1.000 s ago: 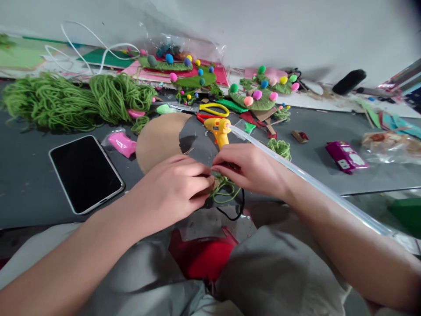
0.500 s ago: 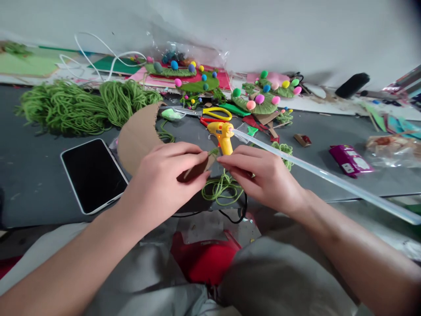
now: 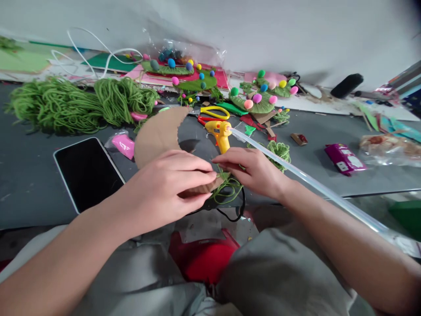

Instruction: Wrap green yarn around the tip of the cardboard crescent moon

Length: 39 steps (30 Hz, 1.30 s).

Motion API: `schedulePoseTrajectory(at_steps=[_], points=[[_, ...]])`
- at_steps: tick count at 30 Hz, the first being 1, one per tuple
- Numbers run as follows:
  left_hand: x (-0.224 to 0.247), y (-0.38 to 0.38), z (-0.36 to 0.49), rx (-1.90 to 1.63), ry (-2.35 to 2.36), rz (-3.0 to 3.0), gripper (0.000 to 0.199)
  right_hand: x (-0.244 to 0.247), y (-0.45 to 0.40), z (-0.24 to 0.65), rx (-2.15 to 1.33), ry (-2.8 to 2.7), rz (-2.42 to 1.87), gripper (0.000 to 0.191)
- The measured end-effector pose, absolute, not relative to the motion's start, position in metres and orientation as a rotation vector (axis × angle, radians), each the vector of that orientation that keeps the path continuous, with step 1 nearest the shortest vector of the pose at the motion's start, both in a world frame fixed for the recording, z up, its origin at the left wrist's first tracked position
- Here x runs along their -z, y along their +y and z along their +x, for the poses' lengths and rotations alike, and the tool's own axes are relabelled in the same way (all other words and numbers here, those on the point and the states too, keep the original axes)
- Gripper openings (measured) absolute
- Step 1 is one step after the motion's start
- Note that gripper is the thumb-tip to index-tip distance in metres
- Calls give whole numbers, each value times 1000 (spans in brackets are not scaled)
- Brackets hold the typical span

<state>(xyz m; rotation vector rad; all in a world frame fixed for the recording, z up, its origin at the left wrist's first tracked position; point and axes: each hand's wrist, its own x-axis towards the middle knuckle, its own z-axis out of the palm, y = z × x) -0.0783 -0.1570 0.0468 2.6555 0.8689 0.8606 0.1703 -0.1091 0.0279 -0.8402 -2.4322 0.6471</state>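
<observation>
My left hand (image 3: 174, 182) is closed round a curved piece of brown cardboard (image 3: 161, 131), cut like a crescent with one ragged inner edge. Its pointed lower end shows past my fingertips. Green yarn (image 3: 226, 191) lies in loose loops under that tip, and some strands run up to it. My right hand (image 3: 253, 169) is pinched just above the tip, at the yarn; its fingers hide most of the strand. Just beyond my hands a yellow glue gun (image 3: 219, 131) stands with a long clear glue stick (image 3: 296, 173) in its back, passing over my right wrist.
A phone or tablet (image 3: 87, 173) and a pink packet (image 3: 124, 145) lie left. Thick green yarn bundles (image 3: 66, 105) sit behind them. Scissors (image 3: 213, 113), green pads with coloured pompoms (image 3: 258, 103) and scraps are at the back; a purple packet (image 3: 345, 159) lies right.
The cardboard has shifted right and its tip has come lower, towards me. My left hand has moved slightly right with it. The pink packet is now uncovered.
</observation>
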Motion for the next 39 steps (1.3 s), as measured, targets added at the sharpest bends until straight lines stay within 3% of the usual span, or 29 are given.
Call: schedulePoseTrajectory(at_steps=[10,21,31,39], points=[[-33,-160,-70,-497,981,2715,15,-38,-121,157,-456,-2615,-954,22],[-42,-164,-66,-981,1412,2454,15,-35,-140,164,-555,-2412,-914,18],[-47,-162,-72,-964,1105,2419,17,-30,-124,174,-681,-2389,-941,27],[-46,-159,-73,-613,943,2547,15,-31,-112,172,-586,-2520,-948,22]])
